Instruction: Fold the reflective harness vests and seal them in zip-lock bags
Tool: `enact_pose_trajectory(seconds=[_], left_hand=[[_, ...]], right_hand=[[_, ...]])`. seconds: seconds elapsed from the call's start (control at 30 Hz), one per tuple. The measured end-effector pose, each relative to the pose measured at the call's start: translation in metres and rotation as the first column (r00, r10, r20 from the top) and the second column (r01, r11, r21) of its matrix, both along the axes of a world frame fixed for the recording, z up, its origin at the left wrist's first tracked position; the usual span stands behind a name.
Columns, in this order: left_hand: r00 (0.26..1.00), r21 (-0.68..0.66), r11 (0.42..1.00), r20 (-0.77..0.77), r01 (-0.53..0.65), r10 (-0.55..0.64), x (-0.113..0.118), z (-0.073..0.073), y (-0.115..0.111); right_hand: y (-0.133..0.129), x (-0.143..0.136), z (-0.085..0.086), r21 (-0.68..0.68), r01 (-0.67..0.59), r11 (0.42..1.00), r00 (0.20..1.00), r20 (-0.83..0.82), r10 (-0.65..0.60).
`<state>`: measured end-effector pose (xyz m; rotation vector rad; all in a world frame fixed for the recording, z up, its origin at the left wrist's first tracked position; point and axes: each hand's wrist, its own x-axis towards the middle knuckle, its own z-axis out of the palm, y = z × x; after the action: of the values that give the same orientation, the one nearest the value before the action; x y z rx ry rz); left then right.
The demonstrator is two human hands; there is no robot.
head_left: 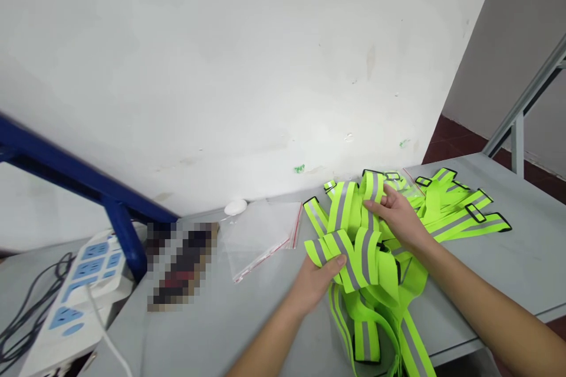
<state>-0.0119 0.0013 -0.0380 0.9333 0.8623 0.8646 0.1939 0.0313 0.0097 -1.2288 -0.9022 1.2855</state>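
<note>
Neon yellow-green straps [367,256] with grey reflective stripes and black edging lie bunched over the front of the grey table. My left hand [316,283] is closed on several folded layers of them, its thumb on top. Higher up and to the right, my right hand [395,212] pinches a looped strap [372,185] between thumb and fingers. Further right, more of these straps [451,206] with black buckles spread over the table. Some strap ends hang down near the front edge.
Clear zip bags [260,235] with red seals and a white oval object [236,207] lie left of the straps. A pixelated item [183,265], power strips [84,288] with cables and a blue frame [119,230] stand further left. Behind rises a white wall [221,70].
</note>
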Motion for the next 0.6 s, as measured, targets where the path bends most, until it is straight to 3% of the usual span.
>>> enact_pose_trajectory(seconds=[0.07, 0.17, 0.3, 0.4, 0.6], left_hand=[[1.0, 0.02, 1.0, -0.024, -0.001, 0.001, 0.0, -0.001, 0.001], [0.999, 0.038, 0.999, -0.046, -0.002, 0.004, 0.001, -0.004, 0.0], [0.998, 0.031, 0.999, -0.06, 0.027, -0.025, 0.002, -0.005, -0.002], [0.997, 0.014, 0.999, -0.063, 0.036, -0.035, 0.003, -0.007, -0.002], [0.997, -0.057, 0.996, -0.045, 0.065, -0.068, -0.001, -0.007, 0.0]], right_hand=[[0.003, 0.001, -0.002, 0.115, 0.111, 0.987, 0.986, 0.109, -0.124], [0.009, 0.004, -0.007, 0.218, 0.184, 0.958, 0.976, 0.071, -0.204], [0.017, 0.01, -0.017, 0.164, 0.171, 0.971, 0.985, -0.045, -0.166], [0.02, 0.012, -0.023, 0.136, 0.146, 0.98, 0.989, -0.033, -0.143], [0.028, 0.01, -0.022, 0.299, 0.287, 0.91, 0.936, 0.113, -0.333]])
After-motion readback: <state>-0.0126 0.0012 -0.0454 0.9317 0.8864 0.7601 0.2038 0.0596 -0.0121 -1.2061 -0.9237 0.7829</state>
